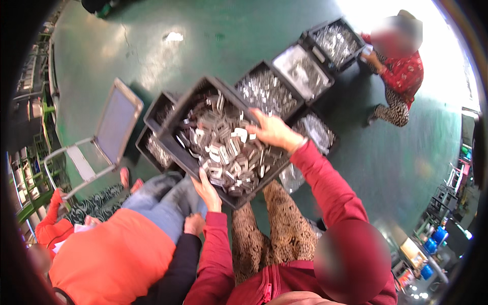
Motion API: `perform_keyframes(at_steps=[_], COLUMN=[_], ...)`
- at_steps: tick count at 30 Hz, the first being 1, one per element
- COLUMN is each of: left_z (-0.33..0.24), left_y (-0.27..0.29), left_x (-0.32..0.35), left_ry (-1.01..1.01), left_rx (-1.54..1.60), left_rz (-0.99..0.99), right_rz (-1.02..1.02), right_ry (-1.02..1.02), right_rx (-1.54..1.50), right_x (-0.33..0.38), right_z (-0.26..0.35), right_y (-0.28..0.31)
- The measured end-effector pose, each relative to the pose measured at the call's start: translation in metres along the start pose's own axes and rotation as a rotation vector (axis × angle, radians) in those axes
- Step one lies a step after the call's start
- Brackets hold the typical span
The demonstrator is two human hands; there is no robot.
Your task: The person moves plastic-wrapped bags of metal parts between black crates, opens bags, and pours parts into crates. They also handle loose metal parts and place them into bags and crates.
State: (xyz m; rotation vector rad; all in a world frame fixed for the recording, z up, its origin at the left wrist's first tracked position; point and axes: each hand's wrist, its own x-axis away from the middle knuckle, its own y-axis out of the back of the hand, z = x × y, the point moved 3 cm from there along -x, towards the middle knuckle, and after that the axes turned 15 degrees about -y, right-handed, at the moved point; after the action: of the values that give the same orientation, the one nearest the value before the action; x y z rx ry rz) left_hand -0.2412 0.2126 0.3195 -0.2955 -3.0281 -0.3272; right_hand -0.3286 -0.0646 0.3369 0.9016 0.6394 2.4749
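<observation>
Head view: you hold a black plastic crate [175, 122] full of small grey metal stampings [223, 147], tilted up off your lap. Your left hand [207, 192] grips the near rim, fingers curled over the edge and closed on it. Your right hand [272, 131] lies on the far right side, palm down and fingers spread; it rests on the parts by the rim, and whether it pinches any piece, I cannot tell.

Beyond your right hand a row of similar crates [302, 71] of metal parts runs away across the green floor [203, 40]. Two more dark crates [152, 147] sit under and just left of your left-hand grip. A folded metal step stool [104, 132] lies well left of that. Beside your left arm sits a person in an orange top [114, 259], one hand near your left elbow. Past the far crates another person in red [401, 66] crouches.

Step in hand, as I judge it: carrying or tipping the loaded crate, with your right hand steadying or sorting the pile. The next move calls for a firm two-hand hold, since the load looks heavy and loose. Keep the low corner by your left hand from dipping, or pieces may slide out over the rim. Watch the neighbour's hand below that corner.
</observation>
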Motion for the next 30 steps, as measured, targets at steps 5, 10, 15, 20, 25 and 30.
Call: perform_keyframes(at_steps=[5, 10, 15, 20, 25, 30], left_z=[0.028, -0.039, -0.07, -0.088, -0.095, -0.085], left_y=[0.022, 0.033, 0.07, 0.116, 0.14, 0.172], left_x=[-0.002, 0.026, 0.082, 0.135, 0.161, 0.182], left_ry=[0.136, 0.296, 0.266, 0.339, 0.358, 0.397], left_rx=[0.062, 0.26, 0.306, 0.055, -0.2, -0.243], left_rz=[-0.067, -0.073, -0.086, 0.036, 0.196, 0.16], right_rz=[0.087, 0.035, 0.195, 0.139, 0.197, 0.298], right_ry=[-0.012, 0.146, 0.048, -0.078, -0.305, -0.383], right_rx=[-0.089, 0.113, 0.062, -0.152, -0.247, -0.193], right_x=[0.014, 0.052, 0.124, 0.208, 0.257, 0.266], right_z=[0.022, 0.089, 0.065, 0.019, 0.013, 0.021], right_y=[0.009, 0.021, 0.034, 0.012, -0.008, -0.037])
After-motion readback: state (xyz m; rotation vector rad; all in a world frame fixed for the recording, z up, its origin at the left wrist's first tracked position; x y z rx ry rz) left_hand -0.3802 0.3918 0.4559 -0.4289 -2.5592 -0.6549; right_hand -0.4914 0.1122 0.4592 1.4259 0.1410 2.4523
